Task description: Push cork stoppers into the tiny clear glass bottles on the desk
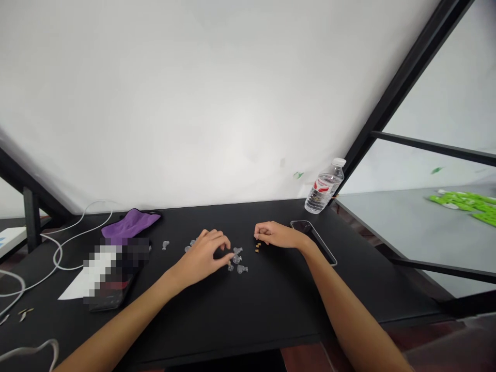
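Several tiny clear bottle-shaped pieces (pixel 242 269) lie in a loose group on the black table. Over their left side is my left hand (pixel 209 257), palm down, its thumb and forefinger apart. The thumb tip is right beside the bottles, perhaps touching one. More clear pieces (pixel 188 249) show partly from behind that hand. Farther right, my right hand (pixel 277 234) has its fingers pinched together; whatever is between them is too small to make out. Just below its fingertips lie a few small tan cork-like bits (pixel 257 250).
A phone (pixel 321 243) lies beside my right wrist, with a water bottle (pixel 324 187) behind it. On the left are a purple cloth (pixel 132 223), a blurred-out dark packet (pixel 106 302), white cables (pixel 58 253) and one stray clear piece (pixel 165 245). Black frame bars (pixel 372 124) slope at both sides.
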### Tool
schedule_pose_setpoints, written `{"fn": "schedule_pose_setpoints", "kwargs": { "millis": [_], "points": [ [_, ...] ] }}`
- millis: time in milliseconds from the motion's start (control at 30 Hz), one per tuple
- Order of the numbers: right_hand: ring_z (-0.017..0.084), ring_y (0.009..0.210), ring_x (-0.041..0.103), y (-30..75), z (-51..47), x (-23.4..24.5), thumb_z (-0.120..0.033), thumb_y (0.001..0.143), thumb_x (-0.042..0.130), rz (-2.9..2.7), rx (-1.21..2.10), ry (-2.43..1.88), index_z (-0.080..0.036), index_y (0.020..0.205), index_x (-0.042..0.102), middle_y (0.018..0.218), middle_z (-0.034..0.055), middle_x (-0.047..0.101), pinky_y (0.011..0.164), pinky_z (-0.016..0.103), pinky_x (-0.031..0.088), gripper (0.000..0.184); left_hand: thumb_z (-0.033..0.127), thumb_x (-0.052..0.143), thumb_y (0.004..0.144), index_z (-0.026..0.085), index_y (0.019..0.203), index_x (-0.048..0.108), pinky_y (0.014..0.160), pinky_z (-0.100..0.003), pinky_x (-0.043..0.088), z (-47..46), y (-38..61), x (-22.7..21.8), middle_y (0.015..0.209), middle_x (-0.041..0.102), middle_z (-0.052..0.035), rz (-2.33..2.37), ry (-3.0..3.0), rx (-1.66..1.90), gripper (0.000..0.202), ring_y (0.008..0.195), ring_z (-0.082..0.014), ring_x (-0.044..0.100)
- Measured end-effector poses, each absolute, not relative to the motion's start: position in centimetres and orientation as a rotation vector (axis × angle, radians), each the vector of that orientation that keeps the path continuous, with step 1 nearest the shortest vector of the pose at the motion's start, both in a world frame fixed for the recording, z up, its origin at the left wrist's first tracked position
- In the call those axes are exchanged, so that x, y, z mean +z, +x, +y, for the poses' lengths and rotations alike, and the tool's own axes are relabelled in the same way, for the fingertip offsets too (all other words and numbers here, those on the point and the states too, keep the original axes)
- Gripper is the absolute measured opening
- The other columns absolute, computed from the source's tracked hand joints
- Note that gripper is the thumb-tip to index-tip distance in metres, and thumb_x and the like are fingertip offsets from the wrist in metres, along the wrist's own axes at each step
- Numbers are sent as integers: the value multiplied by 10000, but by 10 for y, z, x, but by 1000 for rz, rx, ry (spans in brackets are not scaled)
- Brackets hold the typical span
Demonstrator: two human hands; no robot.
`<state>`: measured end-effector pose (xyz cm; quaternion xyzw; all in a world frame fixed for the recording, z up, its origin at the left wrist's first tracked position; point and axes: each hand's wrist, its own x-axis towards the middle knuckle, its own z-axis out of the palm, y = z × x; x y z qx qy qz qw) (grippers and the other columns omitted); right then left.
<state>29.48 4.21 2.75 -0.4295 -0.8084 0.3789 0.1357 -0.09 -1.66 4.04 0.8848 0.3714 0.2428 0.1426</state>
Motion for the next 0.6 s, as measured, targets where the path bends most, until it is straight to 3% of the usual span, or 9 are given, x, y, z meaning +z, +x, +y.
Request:
{"fn": "schedule_pose_setpoints", "kwargs": {
  "millis": [233, 400, 600],
  "points": [
    [134, 605, 480, 290, 42, 25, -513, 956, 548, -2238, 1061, -1245, -175, 850, 611, 652, -29, 562, 605, 255, 377, 359, 447, 739, 913, 207, 966, 598, 888, -386, 370, -32, -2, 33, 910, 646, -15, 961, 2797, 560, 283, 875, -222, 583],
    [118, 583, 380, 275, 32, 32, -506, 987, 519, -2158, 930, -1250, -190, 862, 591, 629, -66, 434, 571, 248, 312, 347, 380, 724, 939, 209, 943, 592, 901, -383, 370, -31, -2, 27, 900, 650, -2, 963, 2757, 540, 216, 866, -211, 586],
    [119, 583, 369, 258, 24, 36, -531, 992, 524, -2118, 934, -1232, -196, 863, 590, 623, -69, 421, 564, 251, 308, 365, 228, 648, 977, 213, 939, 613, 936, -385, 377, -30, -6, 25, 912, 646, -2, 926, 2733, 565, 54, 858, -191, 594]
  ]
}}
